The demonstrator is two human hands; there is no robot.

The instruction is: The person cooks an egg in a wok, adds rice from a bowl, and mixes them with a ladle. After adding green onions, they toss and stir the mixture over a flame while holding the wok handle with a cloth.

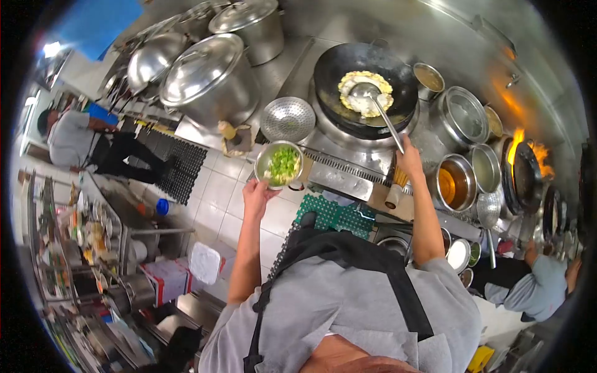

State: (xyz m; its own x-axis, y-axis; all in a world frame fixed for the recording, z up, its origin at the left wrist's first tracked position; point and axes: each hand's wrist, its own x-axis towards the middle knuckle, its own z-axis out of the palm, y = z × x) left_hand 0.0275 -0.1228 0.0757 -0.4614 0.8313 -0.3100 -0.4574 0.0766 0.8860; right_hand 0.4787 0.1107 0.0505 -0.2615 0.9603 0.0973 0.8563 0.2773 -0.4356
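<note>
My left hand (257,196) grips the edge of a small metal bowl (259,156) holding chopped greens (284,161) with pale pieces among them. The bowl is held out left of the stove front, over the floor side. In my right hand (408,160) is the long handle of a metal ladle (389,124). Its head rests in the black wok (331,69), on a whitish-yellow, egg-like mass (352,79) spread over the bottom. A perforated metal strainer (288,118) sits on the counter between the bowl and the wok.
Large lidded pots (208,74) stand at the back left. On the right are a pot of amber liquid (454,183), other metal pots (463,115) and a flaming wok (528,174). A bamboo brush (395,191) lies at the stove's front edge. Co-workers (68,137) stand left and right.
</note>
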